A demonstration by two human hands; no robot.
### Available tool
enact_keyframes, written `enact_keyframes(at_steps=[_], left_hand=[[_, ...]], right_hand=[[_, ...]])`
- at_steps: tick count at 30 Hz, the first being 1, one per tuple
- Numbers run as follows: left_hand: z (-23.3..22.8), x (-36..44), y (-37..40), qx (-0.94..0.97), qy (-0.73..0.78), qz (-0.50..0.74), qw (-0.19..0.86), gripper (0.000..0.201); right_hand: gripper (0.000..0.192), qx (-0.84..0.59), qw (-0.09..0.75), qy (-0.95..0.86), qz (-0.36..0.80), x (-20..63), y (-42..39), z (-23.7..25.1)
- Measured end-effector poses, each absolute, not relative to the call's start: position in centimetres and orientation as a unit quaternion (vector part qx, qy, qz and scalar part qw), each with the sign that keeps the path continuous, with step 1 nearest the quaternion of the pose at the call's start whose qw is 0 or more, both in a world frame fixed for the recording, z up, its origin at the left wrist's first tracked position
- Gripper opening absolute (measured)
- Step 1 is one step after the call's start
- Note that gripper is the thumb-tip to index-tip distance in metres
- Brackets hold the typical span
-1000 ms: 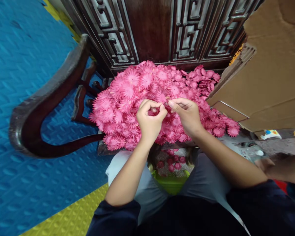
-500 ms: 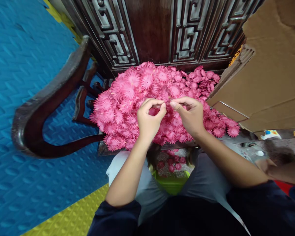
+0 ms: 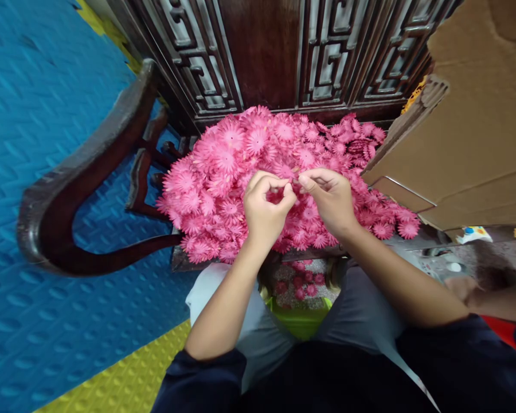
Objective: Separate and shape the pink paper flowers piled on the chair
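A heap of pink paper flowers (image 3: 223, 166) covers the seat of a dark wooden chair (image 3: 86, 172). Above the heap's middle my left hand (image 3: 264, 212) and my right hand (image 3: 331, 201) meet fingertip to fingertip. Both pinch one small pink flower piece (image 3: 294, 182) between thumb and forefinger; most of it is hidden by the fingers. Between my knees a green container (image 3: 298, 321) holds several pink flowers on a pale speckled filling.
A carved dark chair back (image 3: 284, 51) rises behind the heap. A cardboard box (image 3: 468, 126) leans at the right. Blue foam floor mats (image 3: 34, 115) lie left, a yellow one (image 3: 124, 384) below. Another person's arm (image 3: 485, 298) reaches in at the right edge.
My fingertips have drawn closer together on the small flower piece. The other person's arm at the right has shifted slightly. The heap has not moved.
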State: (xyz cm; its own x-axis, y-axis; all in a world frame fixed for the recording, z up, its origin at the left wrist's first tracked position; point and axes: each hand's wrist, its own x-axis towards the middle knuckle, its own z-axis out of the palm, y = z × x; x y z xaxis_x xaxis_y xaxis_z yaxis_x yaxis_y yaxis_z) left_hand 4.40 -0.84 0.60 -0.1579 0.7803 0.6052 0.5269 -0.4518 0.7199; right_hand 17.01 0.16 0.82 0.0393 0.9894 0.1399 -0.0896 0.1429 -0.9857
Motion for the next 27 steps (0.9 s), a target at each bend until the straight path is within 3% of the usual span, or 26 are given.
enact_keyframes(at_steps=[13,20,27], left_hand=[[0.7,4.1,-0.7,0.626,0.513,0.580,0.092,0.006],[0.6,4.5,-0.9,0.624,0.517,0.581,0.076,0.004],[1.2,4.1,-1.1,0.663,0.519,0.535,0.073,0.012]], right_hand=[[0.016,-0.413,0.555,-0.438,0.575,16.9,0.4,1.0],[0.008,-0.485,0.532,-0.555,0.418,17.1,-0.1,1.6],[0.012,-0.455,0.525,-0.601,0.395,17.7,0.1,1.8]])
